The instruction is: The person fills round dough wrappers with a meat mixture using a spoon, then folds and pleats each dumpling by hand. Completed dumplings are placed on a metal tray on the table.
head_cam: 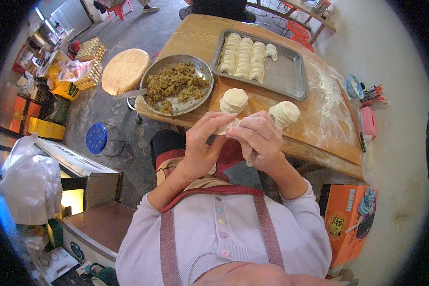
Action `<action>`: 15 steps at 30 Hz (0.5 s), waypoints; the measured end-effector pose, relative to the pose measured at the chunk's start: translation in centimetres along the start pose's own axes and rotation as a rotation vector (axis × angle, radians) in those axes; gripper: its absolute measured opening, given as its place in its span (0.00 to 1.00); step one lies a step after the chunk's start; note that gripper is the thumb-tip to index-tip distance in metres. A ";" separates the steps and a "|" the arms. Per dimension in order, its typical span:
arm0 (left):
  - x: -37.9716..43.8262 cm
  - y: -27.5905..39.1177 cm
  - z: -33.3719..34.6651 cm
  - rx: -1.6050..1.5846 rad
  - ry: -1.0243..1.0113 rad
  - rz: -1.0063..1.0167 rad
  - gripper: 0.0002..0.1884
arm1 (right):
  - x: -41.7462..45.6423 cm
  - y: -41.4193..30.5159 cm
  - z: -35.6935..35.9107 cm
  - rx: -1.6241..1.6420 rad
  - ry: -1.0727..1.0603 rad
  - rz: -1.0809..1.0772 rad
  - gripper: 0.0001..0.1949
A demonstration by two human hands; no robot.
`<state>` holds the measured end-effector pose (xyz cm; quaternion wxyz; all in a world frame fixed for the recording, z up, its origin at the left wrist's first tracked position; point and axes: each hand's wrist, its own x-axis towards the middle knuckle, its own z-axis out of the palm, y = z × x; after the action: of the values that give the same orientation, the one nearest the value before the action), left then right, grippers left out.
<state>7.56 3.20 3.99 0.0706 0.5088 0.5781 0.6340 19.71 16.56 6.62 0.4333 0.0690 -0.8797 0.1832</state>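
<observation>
A pale dough dumpling (229, 127) is pinched between the fingertips of both hands, just off the table's near edge. My left hand (203, 141) supports it from the left, its fingers curled around the dough. From the other side, my right hand (261, 137) presses the dough's edge. A thin utensil's handle (250, 158) sticks out below my right palm; most of this tool is hidden. Beyond my hands stand two stacks of round wrappers, the left stack (233, 100) and the right stack (285, 113). A steel bowl (208, 91) holds chopped filling (175, 84).
A metal tray (286, 77) carries rows of shaped dumplings (243, 57). Flour dusts the wooden table's (318, 134) right side, where a long rolling pin (348, 111) lies. Another flat utensil (132, 93) rests on the bowl's rim. A round-topped stool (126, 71) stands left.
</observation>
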 end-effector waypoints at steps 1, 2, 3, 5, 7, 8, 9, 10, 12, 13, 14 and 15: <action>0.0 -0.1 0.2 -0.010 -0.003 -0.010 0.20 | 0.3 0.4 0.0 0.003 -0.027 0.011 0.14; -0.1 -0.3 0.2 0.005 -0.009 -0.051 0.20 | 0.5 0.7 0.0 0.005 -0.054 0.024 0.16; -0.1 -0.7 0.2 0.020 -0.022 -0.084 0.20 | 0.9 0.9 -0.1 0.000 -0.074 0.036 0.19; 0.6 -1.2 -0.1 0.011 -0.062 -0.145 0.19 | 1.9 -0.1 -0.8 -0.067 -0.099 0.176 0.22; 1.7 -1.0 -0.1 -0.040 -0.121 -0.206 0.18 | 2.2 -0.2 -1.5 -0.197 -0.162 0.226 0.26; 2.6 -0.8 0.2 0.035 -0.137 -0.127 0.17 | 2.2 0.3 -1.6 -0.293 -0.213 0.203 0.27; 2.9 -1.1 0.7 0.035 -0.123 -0.132 0.19 | 2.0 0.9 -1.6 -0.381 -0.271 0.181 0.28; 3.2 -1.7 1.6 0.032 -0.106 -0.132 0.22 | 1.7 1.7 -1.3 -0.410 -0.244 0.200 0.28; 4.0 -3.8 3.7 -0.030 -0.054 -0.060 0.30 | 1.4 3.3 -0.4 -0.465 -0.195 0.228 0.28; 4.3 -4.0 5.3 -0.137 -0.019 -0.105 0.30 | 1.5 3.6 -0.3 -0.467 -0.231 0.301 0.28; 4.4 -4.0 6.8 -0.243 0.018 -0.151 0.30 | 1.5 3.9 -0.2 -0.465 -0.267 0.372 0.28; 4.4 -4.0 7.7 -0.347 0.056 -0.203 0.30 | 1.5 4.1 -0.3 -0.458 -0.305 0.445 0.28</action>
<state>9.07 12.53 1.79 0.2046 0.4105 0.5103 0.7275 17.82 20.47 6.91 0.2507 -0.1968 -0.9460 0.0586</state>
